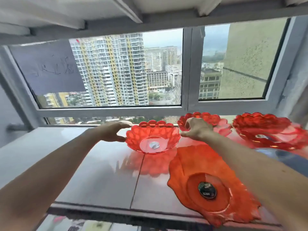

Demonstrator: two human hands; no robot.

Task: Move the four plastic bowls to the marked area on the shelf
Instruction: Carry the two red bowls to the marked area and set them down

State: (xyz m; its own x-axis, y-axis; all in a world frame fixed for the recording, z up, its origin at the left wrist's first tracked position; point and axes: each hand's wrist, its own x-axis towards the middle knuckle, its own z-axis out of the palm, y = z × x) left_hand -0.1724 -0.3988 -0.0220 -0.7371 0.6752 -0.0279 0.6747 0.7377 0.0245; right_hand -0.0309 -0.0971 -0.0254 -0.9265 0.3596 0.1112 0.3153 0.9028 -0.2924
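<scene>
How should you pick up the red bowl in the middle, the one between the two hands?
Probably by its scalloped rim, one hand on each side. The middle bowl sits upright with walls flaring wide, so the left hand and right hand can pinch opposite edges and lift it level. A one-sided grip would likely tip it.

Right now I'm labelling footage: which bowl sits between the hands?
Start at the window; below it lies the grey shelf. The bowl sits at its back, between the left hand and right hand. Unlike its neighbours, it has a clear base.
</scene>
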